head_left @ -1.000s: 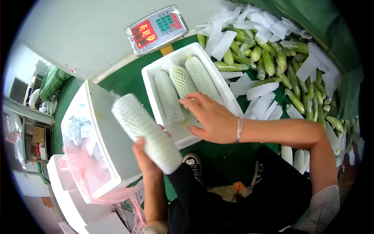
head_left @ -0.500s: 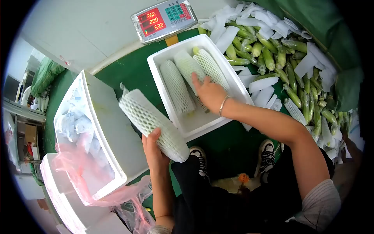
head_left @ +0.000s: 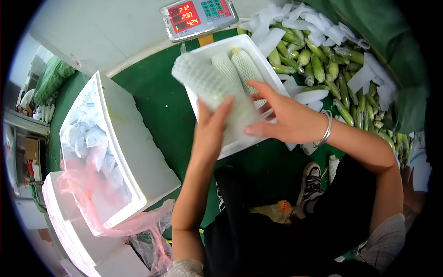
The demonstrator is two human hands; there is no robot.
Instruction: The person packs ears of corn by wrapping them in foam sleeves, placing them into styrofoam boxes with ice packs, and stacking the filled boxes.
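My left hand [head_left: 210,127] is wrapped round a long item in white foam netting [head_left: 198,76], blurred and tilted over the left side of a white foam box [head_left: 246,147]. My right hand [head_left: 284,115] is at the lower end of that item, fingers apart and curved; whether its fingertips touch the netting is unclear. Inside the box, two netted items lie side by side: a middle one [head_left: 226,69] and one at the right [head_left: 247,69] with a pale green end showing. The held item hides the box's left part.
A scale display [head_left: 198,17] stands behind the box. At the right lies a heap of green cobs [head_left: 318,69] with white foam sleeves [head_left: 318,23]. An open foam box [head_left: 138,134] holding bluish packs [head_left: 87,138] and pink plastic [head_left: 87,194] is at the left. Another person's hand shows at far right.
My left hand has carried the netted item up and right, over the box. My right hand has come off the middle item and moved down and right. The display's numbers differ.
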